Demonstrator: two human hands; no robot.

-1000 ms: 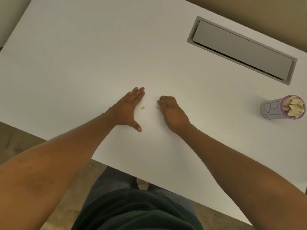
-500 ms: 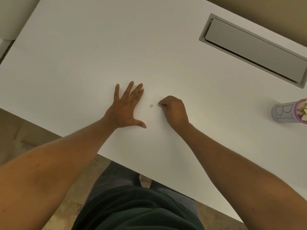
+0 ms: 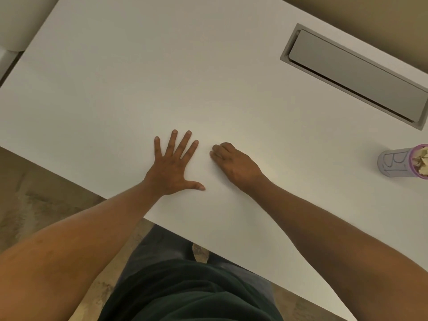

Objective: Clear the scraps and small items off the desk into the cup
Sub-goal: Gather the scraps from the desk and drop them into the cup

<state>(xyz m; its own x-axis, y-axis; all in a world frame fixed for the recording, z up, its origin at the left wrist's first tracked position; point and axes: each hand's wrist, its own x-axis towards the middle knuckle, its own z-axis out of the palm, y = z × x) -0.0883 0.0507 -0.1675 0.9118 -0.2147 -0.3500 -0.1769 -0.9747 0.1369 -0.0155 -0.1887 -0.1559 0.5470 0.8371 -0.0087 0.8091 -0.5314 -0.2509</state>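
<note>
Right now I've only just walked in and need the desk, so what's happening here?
A person is clearing a white desk. The left hand lies flat, fingers spread. The right hand is curled with fingertips pinched against the surface; whether it holds a scrap can't be seen. The cup, already stuffed with paper scraps, stands at the right edge.

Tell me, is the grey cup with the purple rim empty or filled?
Filled. Crumpled pale paper scraps fill the mouth of the grey cup, up to its purple rim.
</note>
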